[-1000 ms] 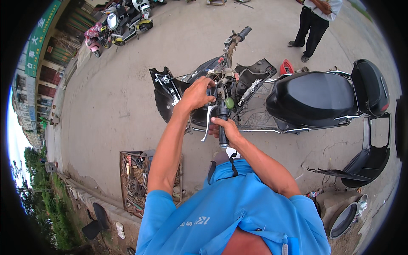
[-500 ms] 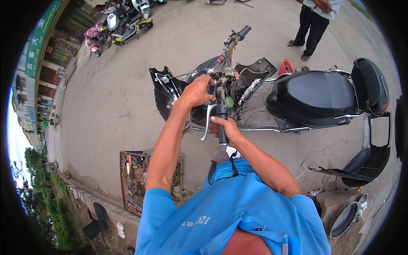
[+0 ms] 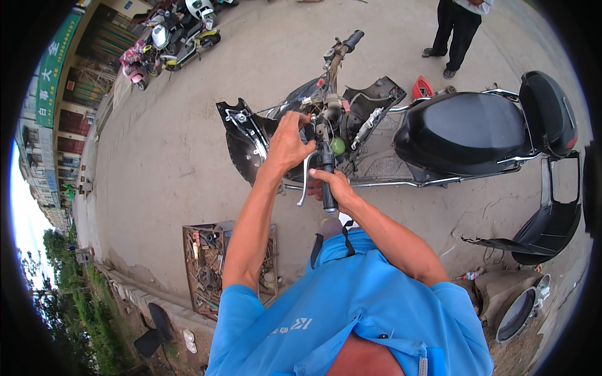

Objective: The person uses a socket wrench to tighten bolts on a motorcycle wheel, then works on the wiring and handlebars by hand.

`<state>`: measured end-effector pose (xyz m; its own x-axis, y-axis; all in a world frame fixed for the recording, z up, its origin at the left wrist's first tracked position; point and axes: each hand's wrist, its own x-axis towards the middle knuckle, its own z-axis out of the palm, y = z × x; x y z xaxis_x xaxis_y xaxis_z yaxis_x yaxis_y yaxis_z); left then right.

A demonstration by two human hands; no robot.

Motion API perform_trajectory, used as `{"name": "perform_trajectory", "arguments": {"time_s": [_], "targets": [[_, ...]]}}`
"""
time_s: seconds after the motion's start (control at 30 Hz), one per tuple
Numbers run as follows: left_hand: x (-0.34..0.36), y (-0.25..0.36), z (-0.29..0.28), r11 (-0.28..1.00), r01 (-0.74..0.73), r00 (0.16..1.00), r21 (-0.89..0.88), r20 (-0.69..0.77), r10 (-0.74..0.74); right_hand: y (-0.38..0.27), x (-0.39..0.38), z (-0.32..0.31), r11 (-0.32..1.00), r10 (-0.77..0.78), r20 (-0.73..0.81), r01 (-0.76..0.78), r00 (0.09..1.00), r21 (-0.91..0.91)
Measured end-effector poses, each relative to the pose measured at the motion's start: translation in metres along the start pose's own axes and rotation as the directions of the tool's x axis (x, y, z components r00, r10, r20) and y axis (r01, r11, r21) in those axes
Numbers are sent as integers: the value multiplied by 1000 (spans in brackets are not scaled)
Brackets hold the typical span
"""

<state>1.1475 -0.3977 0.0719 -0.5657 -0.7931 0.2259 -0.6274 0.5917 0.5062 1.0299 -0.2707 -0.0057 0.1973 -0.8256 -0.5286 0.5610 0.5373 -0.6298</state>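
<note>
Right hand (image 3: 339,189) wrapped round the black, ribbed cylindrical grip (image 3: 329,202), at the near end of the rust-brown metal handlebar (image 3: 336,67)! Left hand (image 3: 290,148) curls by the root of the curved silver metal brake lever (image 3: 303,183); whether its fingertips pinch anything, can't tell. Lever looks stiff, perhaps slick; mid-grip seems the surest hold.

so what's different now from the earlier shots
The camera view turned slightly: the black rear box appears higher, the tool crate farther right. No grasp visibly taken or released. The left hand stays by the brake lever's base, the right hand around the handlebar grip.
</note>
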Motion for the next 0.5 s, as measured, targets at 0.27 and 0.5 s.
{"name": "perform_trajectory", "arguments": {"time_s": [0.27,0.5], "targets": [[-5,-20,-13,946,185,983,-266,52,-178,9,12,-9,979,146,168,-166,975,117],[-4,-22,-20,935,173,985,-309,81,-155,13,16,-10,979,151,188,-173,970,105]]}}
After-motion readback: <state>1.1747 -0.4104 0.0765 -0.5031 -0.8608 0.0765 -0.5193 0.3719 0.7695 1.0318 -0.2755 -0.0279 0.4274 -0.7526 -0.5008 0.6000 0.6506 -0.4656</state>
